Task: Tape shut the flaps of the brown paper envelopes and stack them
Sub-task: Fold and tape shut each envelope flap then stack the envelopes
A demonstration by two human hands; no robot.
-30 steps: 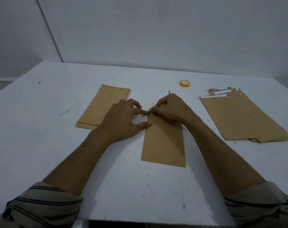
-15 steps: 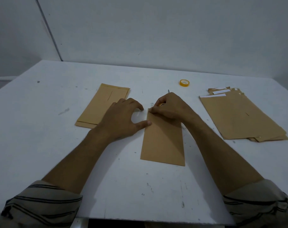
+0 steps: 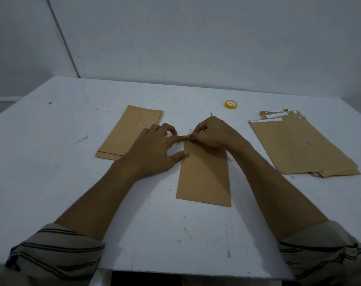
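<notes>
A brown envelope (image 3: pixel 204 174) lies lengthwise at the table's middle. My left hand (image 3: pixel 154 149) rests flat beside its upper left corner, fingers apart, the index tip touching the top corner and the thumb on the left edge. My right hand (image 3: pixel 212 133) is curled over the envelope's top edge, its fingertips pinched at the same corner, and a small yellowish tape roll (image 3: pixel 203 130) shows inside its grip. The flap itself is hidden under the hands. A stack of two or more envelopes (image 3: pixel 126 135) lies to the left. A looser pile of envelopes (image 3: pixel 299 145) lies at the right.
A second yellow tape roll (image 3: pixel 230 104) sits on the white table (image 3: pixel 51 182) behind my right hand. A thin grey tip (image 3: pixel 211 114) pokes out beyond the right knuckles. A grey wall stands behind the table's far edge.
My left index finger drew back from the envelope's corner half a second ago and now touches my right fingertips there again. The right hand and the envelope stayed in place.
</notes>
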